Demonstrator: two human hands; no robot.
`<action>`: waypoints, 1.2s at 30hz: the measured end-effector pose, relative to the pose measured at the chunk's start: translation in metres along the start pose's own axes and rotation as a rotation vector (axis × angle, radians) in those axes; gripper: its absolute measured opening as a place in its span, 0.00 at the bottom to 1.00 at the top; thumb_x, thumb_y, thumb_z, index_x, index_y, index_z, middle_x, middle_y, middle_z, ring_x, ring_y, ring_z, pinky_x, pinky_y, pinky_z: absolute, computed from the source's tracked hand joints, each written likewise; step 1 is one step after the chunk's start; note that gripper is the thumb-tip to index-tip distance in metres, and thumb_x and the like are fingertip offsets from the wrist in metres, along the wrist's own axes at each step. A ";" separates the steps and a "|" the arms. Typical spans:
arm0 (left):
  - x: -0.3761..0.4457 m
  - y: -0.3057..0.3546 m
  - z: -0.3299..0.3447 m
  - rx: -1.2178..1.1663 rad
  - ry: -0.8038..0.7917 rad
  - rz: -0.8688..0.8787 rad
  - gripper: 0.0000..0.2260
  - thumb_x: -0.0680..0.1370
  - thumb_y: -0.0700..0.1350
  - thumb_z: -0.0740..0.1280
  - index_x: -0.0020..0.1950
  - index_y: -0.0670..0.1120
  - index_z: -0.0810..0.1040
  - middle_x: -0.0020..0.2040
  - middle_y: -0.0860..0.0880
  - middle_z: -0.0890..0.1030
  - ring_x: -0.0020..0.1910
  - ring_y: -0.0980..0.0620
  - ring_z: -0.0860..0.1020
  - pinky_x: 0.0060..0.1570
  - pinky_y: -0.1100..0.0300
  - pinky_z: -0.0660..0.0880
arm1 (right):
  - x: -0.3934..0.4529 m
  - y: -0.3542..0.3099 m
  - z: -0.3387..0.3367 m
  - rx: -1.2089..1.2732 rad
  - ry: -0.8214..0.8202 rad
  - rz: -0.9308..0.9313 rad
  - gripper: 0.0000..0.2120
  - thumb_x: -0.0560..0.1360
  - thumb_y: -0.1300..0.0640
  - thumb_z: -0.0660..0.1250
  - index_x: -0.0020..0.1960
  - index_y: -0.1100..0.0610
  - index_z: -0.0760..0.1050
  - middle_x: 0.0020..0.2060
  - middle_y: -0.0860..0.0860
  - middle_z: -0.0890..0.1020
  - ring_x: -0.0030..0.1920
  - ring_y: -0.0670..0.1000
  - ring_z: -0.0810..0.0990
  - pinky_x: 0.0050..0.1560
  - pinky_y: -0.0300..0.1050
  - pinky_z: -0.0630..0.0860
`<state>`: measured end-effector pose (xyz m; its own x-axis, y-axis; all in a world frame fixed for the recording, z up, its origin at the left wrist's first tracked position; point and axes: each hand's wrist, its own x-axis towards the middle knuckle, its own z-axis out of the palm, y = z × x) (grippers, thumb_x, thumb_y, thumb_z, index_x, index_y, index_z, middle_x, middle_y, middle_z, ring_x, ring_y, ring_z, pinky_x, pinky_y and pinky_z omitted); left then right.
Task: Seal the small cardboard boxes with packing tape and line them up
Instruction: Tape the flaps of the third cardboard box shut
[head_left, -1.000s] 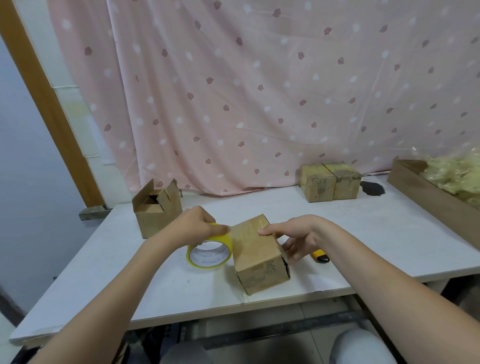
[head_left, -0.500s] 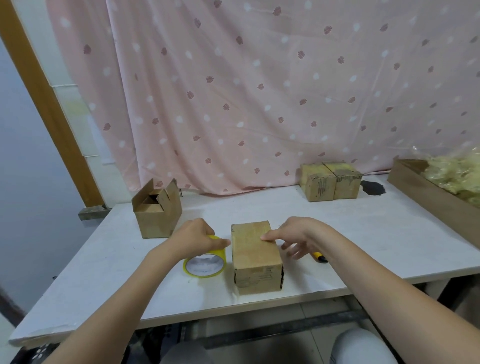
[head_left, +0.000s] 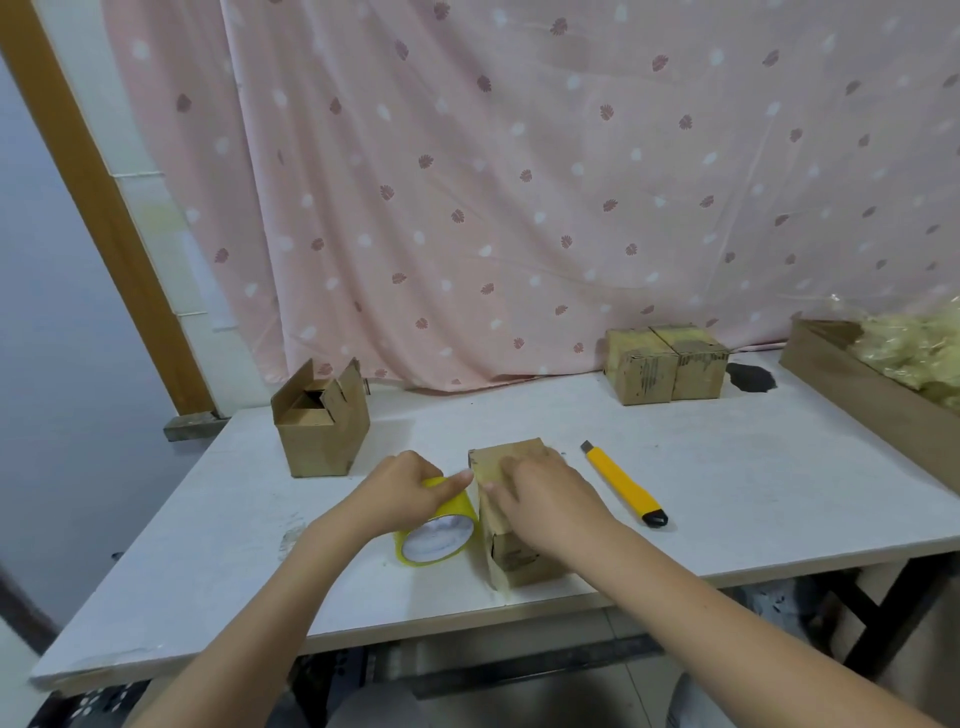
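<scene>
Curtain (head_left: 519, 182), pink with white dots and dark red leaf prints, hangs across the whole back of the room, well beyond both hands. Far out to the left of the left hand runs a pale blue-grey wall (head_left: 52, 338) with a slanting wooden door frame (head_left: 104, 208).

Under both hands lies the white tabletop (head_left: 727, 493), scuffed, with dark metal legs (head_left: 883, 613) showing below its near right edge. Along its right side, well away from the right hand, sits a long cardboard tray (head_left: 857, 395) holding pale yellow crinkled packing filler (head_left: 914, 353).

Beyond the right hand, near the curtain, two sealed cardboard boxes (head_left: 665, 364) stand touching side by side, with a dark patch (head_left: 750, 376) on the tabletop just to their right. Beyond the left hand and a little further left stands an open cardboard box (head_left: 322, 426), flaps up.

Between the hands stands the small cardboard box (head_left: 514, 551) being taped, close to the near edge. The right hand (head_left: 545, 499) lies over its top, fingers fairly straight and pressing down, hiding most of the top face. The left hand (head_left: 405, 488) has its grip curled round a yellow roll of packing tape (head_left: 439, 530), which lies just beside the box's left face, thumb reaching to the box's top corner. Just right of the right hand, apart from it, lies a yellow utility knife (head_left: 623, 483) with a black end.
</scene>
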<state>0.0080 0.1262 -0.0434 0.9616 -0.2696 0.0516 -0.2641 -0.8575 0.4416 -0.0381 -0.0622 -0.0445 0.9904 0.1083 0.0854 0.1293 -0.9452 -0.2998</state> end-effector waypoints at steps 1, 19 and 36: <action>-0.001 0.000 -0.001 -0.033 -0.009 0.008 0.28 0.80 0.64 0.61 0.30 0.47 0.56 0.27 0.50 0.57 0.26 0.53 0.57 0.29 0.58 0.54 | 0.004 -0.003 -0.001 0.009 -0.010 0.061 0.21 0.81 0.43 0.56 0.58 0.60 0.75 0.59 0.60 0.76 0.62 0.62 0.72 0.58 0.53 0.71; -0.016 -0.013 -0.011 -0.291 -0.041 0.042 0.23 0.77 0.58 0.70 0.30 0.48 0.67 0.28 0.53 0.61 0.30 0.54 0.60 0.33 0.58 0.57 | 0.035 -0.024 -0.050 -0.025 -0.276 0.337 0.23 0.69 0.41 0.70 0.55 0.54 0.69 0.59 0.54 0.77 0.58 0.58 0.76 0.49 0.45 0.72; -0.002 -0.007 -0.037 -0.146 0.112 -0.031 0.29 0.73 0.57 0.73 0.29 0.48 0.55 0.29 0.48 0.56 0.28 0.50 0.57 0.27 0.60 0.57 | 0.023 0.040 -0.062 0.692 -0.274 0.454 0.35 0.67 0.43 0.76 0.63 0.63 0.69 0.53 0.59 0.79 0.49 0.59 0.81 0.46 0.56 0.81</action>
<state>0.0106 0.1486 -0.0138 0.9737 -0.1860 0.1318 -0.2280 -0.7899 0.5693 -0.0134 -0.1164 0.0040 0.9185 -0.0787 -0.3874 -0.3685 -0.5254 -0.7669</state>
